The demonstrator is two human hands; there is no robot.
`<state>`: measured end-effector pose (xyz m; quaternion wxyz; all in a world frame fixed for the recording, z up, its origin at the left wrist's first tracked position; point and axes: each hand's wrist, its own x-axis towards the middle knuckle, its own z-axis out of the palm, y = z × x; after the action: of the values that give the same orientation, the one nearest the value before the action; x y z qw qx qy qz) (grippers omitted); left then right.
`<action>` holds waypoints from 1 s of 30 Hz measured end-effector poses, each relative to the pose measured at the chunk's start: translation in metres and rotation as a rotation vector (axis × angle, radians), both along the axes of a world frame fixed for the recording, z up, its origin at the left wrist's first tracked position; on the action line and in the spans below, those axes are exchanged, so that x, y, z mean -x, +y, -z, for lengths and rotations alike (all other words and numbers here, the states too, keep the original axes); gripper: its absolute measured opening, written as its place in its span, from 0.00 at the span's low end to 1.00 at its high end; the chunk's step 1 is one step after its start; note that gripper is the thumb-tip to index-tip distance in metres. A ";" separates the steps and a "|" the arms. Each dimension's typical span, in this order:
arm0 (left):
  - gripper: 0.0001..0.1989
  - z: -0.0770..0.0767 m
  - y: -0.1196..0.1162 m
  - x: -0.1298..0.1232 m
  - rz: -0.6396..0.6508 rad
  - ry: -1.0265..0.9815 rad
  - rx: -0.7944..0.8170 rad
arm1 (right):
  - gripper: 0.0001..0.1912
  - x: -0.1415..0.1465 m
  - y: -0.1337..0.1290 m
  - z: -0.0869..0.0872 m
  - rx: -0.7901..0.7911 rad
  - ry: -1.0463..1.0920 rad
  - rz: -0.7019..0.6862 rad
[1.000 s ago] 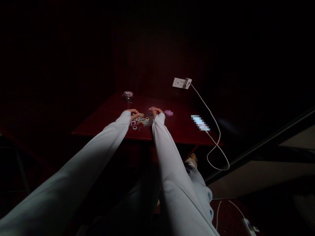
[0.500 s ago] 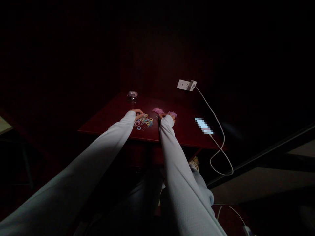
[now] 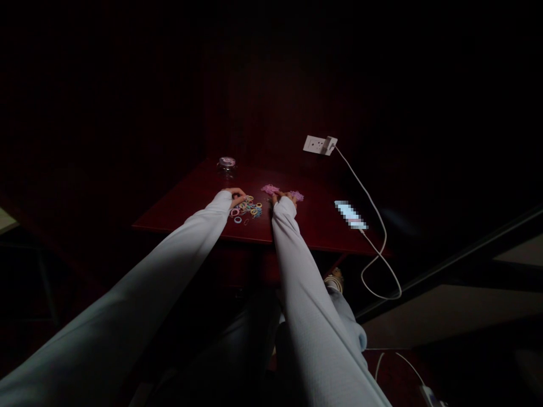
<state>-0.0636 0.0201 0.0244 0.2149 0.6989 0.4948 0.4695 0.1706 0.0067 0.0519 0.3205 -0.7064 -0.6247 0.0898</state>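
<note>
My left hand (image 3: 238, 196) rests at the left edge of a heap of multicoloured rings or bands (image 3: 253, 210), fingers curled over it; whether it grips one is too small to tell. To the right, my right hand (image 3: 285, 198) is low over the dark red table (image 3: 186, 198), beside a pink pile (image 3: 270, 189) and a purple pile (image 3: 296, 195) of small pieces. Its fingers partly show, bent, and anything between them is too small to make out. A light blue ring (image 3: 237, 220) lies at the near side of the heap.
A clear jar with a lid (image 3: 227, 163) stands at the back left. A phone (image 3: 350, 215) with a white cable (image 3: 373, 203) lies at the right, the cable running to a charger in a wall socket (image 3: 314, 144). A foot (image 3: 335, 280) is below the table edge.
My right hand has shifted slightly left and its fingers have changed pose near the pink and purple piles. My left hand has hardly moved. The view has shifted a little.
</note>
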 end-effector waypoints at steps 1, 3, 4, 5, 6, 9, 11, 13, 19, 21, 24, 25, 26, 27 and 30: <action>0.21 -0.001 0.000 0.001 0.006 0.006 0.001 | 0.22 0.002 0.000 0.000 -0.019 -0.036 -0.064; 0.22 -0.001 0.000 0.001 0.003 0.007 -0.006 | 0.23 0.007 0.000 0.001 -0.039 -0.132 -0.210; 0.22 -0.001 0.000 0.001 0.002 0.005 -0.007 | 0.23 0.009 0.000 0.002 -0.040 -0.177 -0.267; 0.22 -0.001 0.000 0.002 0.004 0.003 -0.006 | 0.23 0.011 0.001 0.002 -0.033 -0.213 -0.307; 0.22 -0.001 0.000 0.002 0.007 0.000 -0.002 | 0.23 0.013 0.001 0.002 -0.020 -0.238 -0.329; 0.21 0.000 0.000 0.002 0.011 -0.005 0.019 | 0.23 0.015 0.002 0.003 0.032 -0.258 -0.310; 0.22 -0.001 -0.001 0.002 0.004 -0.011 0.028 | 0.22 0.014 0.002 0.003 0.061 -0.245 -0.275; 0.23 -0.002 -0.002 0.002 0.006 -0.014 0.025 | 0.22 0.014 0.001 0.004 0.062 -0.224 -0.253; 0.25 -0.005 -0.005 0.001 0.039 -0.016 0.006 | 0.19 0.011 0.002 0.006 0.017 -0.168 -0.232; 0.25 -0.005 -0.005 0.000 0.042 -0.036 0.003 | 0.17 0.010 0.003 0.006 -0.006 -0.149 -0.238; 0.25 -0.005 -0.005 -0.001 0.041 -0.067 0.008 | 0.18 0.007 0.007 0.008 -0.070 -0.082 -0.221; 0.25 -0.004 -0.004 -0.001 0.039 -0.070 0.017 | 0.18 0.005 0.009 0.008 -0.088 -0.052 -0.189; 0.25 -0.004 -0.004 -0.001 0.035 -0.073 0.026 | 0.19 0.003 0.011 0.009 -0.095 -0.024 -0.151; 0.25 -0.004 -0.004 -0.001 0.033 -0.077 0.034 | 0.19 0.002 0.013 0.010 -0.088 -0.002 -0.112; 0.26 -0.003 -0.003 -0.001 0.036 -0.097 0.045 | 0.20 -0.003 0.022 0.014 -0.019 0.000 -0.070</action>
<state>-0.0630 0.0171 0.0269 0.2625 0.6791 0.4817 0.4877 0.1737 0.0289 0.0384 0.3237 -0.6810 -0.6499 0.0948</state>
